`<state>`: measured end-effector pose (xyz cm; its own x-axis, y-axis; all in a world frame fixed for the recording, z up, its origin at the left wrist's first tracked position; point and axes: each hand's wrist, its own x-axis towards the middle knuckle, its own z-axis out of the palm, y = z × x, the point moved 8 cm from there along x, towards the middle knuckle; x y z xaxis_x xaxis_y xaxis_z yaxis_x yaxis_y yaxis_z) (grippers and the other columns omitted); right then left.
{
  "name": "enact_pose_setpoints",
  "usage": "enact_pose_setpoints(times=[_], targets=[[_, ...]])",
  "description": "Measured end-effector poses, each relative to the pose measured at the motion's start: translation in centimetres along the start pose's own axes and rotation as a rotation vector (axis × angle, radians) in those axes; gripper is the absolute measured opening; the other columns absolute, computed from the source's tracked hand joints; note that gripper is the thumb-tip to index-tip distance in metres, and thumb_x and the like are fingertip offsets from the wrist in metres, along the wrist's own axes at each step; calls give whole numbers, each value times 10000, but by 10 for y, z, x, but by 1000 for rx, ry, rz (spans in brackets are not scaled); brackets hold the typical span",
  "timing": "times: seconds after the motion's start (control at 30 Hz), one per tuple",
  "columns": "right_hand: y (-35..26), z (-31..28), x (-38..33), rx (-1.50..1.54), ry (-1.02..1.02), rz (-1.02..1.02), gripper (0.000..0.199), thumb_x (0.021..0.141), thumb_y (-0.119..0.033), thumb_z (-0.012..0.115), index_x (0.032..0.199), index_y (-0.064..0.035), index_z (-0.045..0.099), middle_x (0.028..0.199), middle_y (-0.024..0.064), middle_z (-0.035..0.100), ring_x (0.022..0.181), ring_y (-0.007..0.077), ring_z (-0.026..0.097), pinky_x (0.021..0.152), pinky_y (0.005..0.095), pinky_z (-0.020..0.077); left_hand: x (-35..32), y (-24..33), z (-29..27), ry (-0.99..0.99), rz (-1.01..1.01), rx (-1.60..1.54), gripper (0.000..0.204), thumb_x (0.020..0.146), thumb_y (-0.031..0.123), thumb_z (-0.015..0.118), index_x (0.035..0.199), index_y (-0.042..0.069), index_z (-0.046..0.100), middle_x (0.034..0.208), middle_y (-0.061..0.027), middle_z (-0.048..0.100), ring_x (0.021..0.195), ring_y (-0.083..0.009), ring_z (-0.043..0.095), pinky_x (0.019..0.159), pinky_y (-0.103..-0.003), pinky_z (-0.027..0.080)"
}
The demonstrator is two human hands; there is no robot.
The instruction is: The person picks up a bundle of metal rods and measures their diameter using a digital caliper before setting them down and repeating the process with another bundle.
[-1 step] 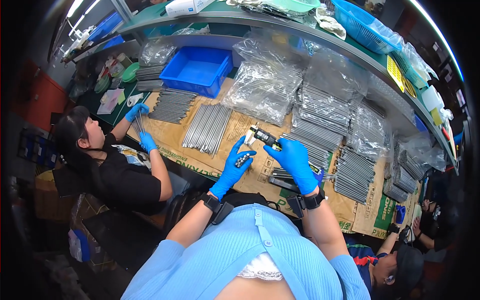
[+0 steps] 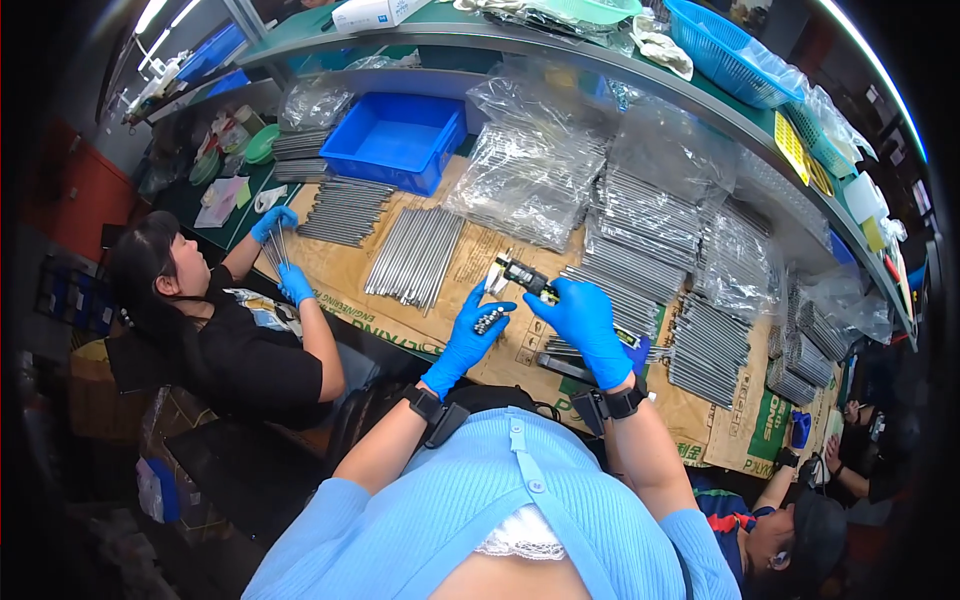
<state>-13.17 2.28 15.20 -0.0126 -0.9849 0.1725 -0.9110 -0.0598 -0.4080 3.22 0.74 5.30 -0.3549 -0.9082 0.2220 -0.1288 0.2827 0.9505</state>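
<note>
My left hand (image 2: 469, 340), in a blue glove, is closed around a small bundle of metal rods (image 2: 491, 320) whose ends point up toward me. My right hand (image 2: 585, 322), also gloved in blue, grips a black digital caliper (image 2: 528, 277) above the cardboard-covered bench. The caliper's jaws reach left, close to my left fingertips. Whether a rod sits between the jaws is too small to tell. Behind and right of my hands lie loose rows of rods (image 2: 708, 350). A dark case (image 2: 568, 368) rests just below my right hand.
Plastic-wrapped rods (image 2: 530, 180) are stacked at the back, beside a blue bin (image 2: 392, 142). More rods (image 2: 414, 258) lie in a row to the left. An overhead shelf (image 2: 560, 52) crosses the far side. A co-worker (image 2: 215, 320) at left handles rods; another (image 2: 775, 535) sits at right.
The caliper has tilted very slightly, and my left hand has shifted a touch to the right. Both hands keep their hold.
</note>
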Motion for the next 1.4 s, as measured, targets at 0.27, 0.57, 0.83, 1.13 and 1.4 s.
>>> enact_pose_setpoints(times=[0.27,0.57,0.83,1.13,1.4], targets=[[22,16,-8,43,-63,141,455,763,-496,634,705,-44,627,601,156,597,567,307,614,493,391,476,9,-13,1,78,-17,-171,183,809,27,642,991,17,618,1114,-77,546,982,-172,556,827,-264,447],[25,20,-21,77,-99,123,490,762,-533,621,693,-48,617,616,155,600,568,314,609,498,396,473,8,-11,0,106,-15,-80,187,803,24,649,980,0,596,1034,-62,525,895,-145,543,783,-241,440],[28,22,-25,69,-112,124,505,767,-550,608,699,-50,625,585,149,586,558,309,607,484,388,465,6,-9,3,75,19,-86,206,805,17,638,1004,-4,589,1047,-75,530,940,-159,536,806,-265,438],[36,0,-25,80,-114,160,535,742,-578,618,709,-44,638,567,141,579,540,301,601,472,381,454,-4,8,-1,4,148,36,286,797,18,629,1082,22,600,1211,-112,518,1065,-228,534,906,-304,425],[35,-11,-8,76,-47,127,508,738,-546,641,725,-38,645,569,144,579,529,302,596,468,381,449,-15,35,5,-124,272,165,332,804,43,630,1131,96,620,1357,-147,412,1125,-264,508,955,-358,410]])
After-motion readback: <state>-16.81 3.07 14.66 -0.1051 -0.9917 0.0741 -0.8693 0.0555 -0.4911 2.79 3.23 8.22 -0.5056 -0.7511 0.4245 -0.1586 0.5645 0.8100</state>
